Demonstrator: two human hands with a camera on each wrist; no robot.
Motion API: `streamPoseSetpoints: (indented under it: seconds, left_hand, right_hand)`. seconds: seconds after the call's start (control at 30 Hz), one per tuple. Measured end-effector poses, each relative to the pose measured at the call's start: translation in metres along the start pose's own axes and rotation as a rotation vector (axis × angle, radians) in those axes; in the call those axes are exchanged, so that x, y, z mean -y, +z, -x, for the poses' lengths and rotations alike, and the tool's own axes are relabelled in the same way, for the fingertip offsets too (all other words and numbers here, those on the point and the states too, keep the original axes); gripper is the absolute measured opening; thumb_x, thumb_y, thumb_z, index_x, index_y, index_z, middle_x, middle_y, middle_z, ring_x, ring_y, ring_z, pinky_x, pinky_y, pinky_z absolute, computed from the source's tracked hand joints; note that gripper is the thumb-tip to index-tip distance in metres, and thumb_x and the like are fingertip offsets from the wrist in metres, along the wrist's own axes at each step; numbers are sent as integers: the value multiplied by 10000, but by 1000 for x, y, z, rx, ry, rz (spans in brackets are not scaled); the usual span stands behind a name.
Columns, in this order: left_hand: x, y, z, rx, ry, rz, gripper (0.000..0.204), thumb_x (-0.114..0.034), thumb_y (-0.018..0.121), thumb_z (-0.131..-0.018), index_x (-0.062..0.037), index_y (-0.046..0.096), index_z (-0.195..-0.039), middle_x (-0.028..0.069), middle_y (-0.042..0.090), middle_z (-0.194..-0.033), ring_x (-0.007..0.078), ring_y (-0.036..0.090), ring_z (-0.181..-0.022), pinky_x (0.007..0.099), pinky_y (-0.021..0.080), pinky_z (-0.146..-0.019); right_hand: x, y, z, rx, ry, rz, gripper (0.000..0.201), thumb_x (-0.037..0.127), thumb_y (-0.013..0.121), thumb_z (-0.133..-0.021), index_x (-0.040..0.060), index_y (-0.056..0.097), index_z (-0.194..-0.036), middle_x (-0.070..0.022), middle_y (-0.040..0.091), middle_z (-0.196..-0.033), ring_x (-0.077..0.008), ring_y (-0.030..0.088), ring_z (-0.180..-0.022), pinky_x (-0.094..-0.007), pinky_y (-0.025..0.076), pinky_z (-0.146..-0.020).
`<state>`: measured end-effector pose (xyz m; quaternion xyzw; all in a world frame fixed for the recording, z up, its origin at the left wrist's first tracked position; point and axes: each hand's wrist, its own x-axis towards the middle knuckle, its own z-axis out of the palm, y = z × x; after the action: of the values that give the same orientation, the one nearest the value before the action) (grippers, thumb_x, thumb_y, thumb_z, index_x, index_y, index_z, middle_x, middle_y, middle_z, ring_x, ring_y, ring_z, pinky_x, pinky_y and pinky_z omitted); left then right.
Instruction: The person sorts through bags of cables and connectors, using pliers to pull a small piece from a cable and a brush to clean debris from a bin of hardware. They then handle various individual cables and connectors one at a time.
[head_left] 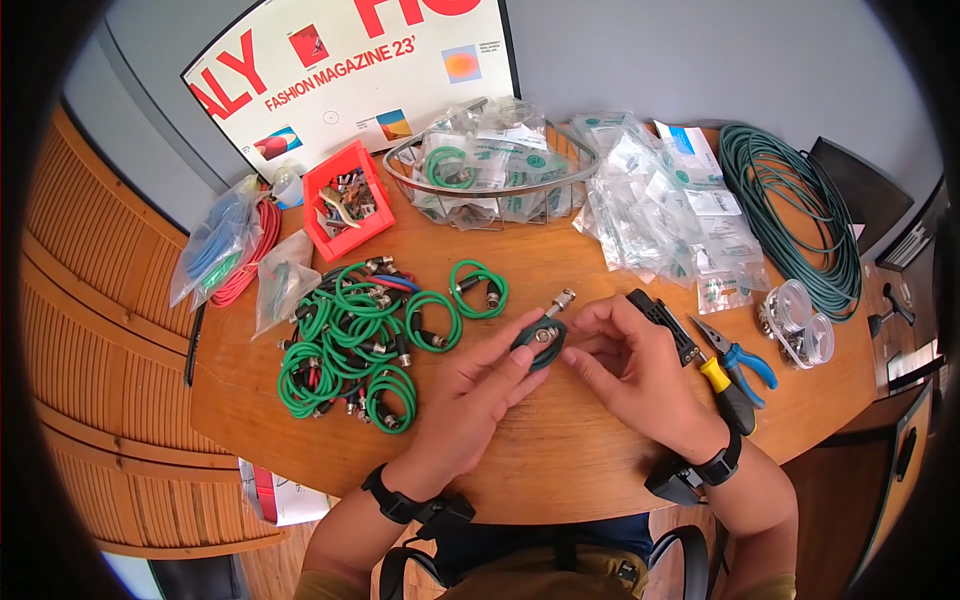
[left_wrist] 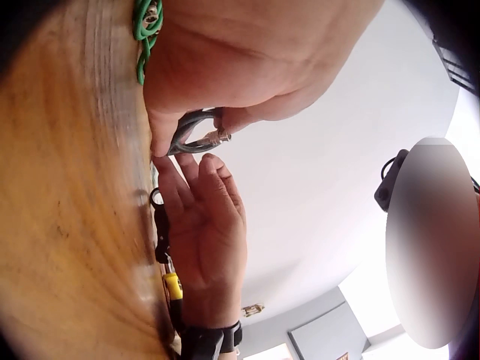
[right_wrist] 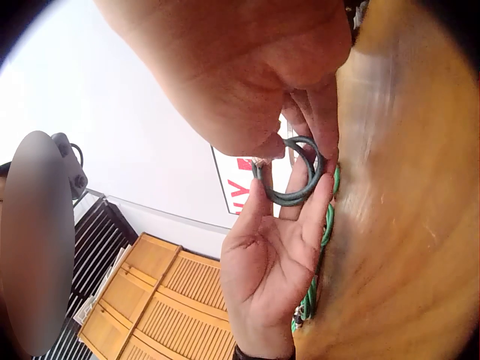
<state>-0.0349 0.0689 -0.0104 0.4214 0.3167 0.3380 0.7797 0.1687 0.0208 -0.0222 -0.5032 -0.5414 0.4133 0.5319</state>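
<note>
In the head view, a small coil of dark green cable point(head_left: 534, 352) with metal BNC connectors sits in my left hand point(head_left: 472, 385). Its thumb lies on the coil's near side and the fingers go behind it. One connector point(head_left: 562, 299) points up past the fingertips; another lies across the loop. My right hand point(head_left: 640, 370) is at the coil's right side, fingers loosely bent with the tips close by the loop. The left wrist view shows this right hand point(left_wrist: 202, 225) with its palm turned to the camera. In the right wrist view the coil point(right_wrist: 289, 199) rests between the left thumb and fingers.
Bright green coiled cables point(head_left: 345, 335) are heaped on the left. Behind stand a red bin point(head_left: 313, 222) and a wire basket point(head_left: 400, 165) of plastic bags. On the right lie blue-handled pliers point(head_left: 745, 365), a yellow-black tool point(head_left: 715, 375), round jars point(head_left: 815, 340) and a large dark green cable coil point(head_left: 790, 210).
</note>
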Motion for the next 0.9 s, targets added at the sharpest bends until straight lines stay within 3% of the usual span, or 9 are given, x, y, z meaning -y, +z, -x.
streamPoseSetpoints:
  seconds: [0.23, 0.47, 0.63, 0.9]
  left_hand:
    - [3, -3, 2, 39, -26, -117, 491, -65, 575, -1094, 7, 475, -1570, 118, 553, -1549, 204, 547, -1412, 396, 437, -1224]
    - [2, -2, 3, 84, 12, -102, 481, -46, 571, -1089, 5, 490, -1561, 118, 553, -1552, 207, 537, -1425, 416, 419, -1238]
    - [0, -4, 3, 61, -27, -75, 468, -36, 547, -1096, 6, 490, -1558, 147, 554, -1545, 247, 554, -1420, 453, 429, -1243]
    - [1, -1, 3, 40, 14, 34, 489, -58, 516, -1113, -6, 433, -1592, 174, 553, -1540, 309, 581, -1399, 476, 471, -1210]
  right_hand:
    - [-6, -1, -1, 1, 21, -35, 368, -119, 716, -931, -28, 540, -1241, -145, 728, -1185, -215, 762, -1098, -304, 627, -914]
    - [-7, -2, -2, 13, 34, -172, 397, -151, 699, -927, 11, 491, -1224, -141, 714, -1229, -234, 750, -1123, -332, 616, -979]
    - [3, -2, -1, 51, 71, -343, 418, -156, 700, -924, 38, 475, -1218, -134, 708, -1263, -223, 712, -1191, -361, 581, -1069]
    - [3, -4, 0, 74, 60, -360, 424, -145, 717, -915, 55, 485, -1209, -143, 677, -1352, -205, 701, -1196, -356, 580, -1061]
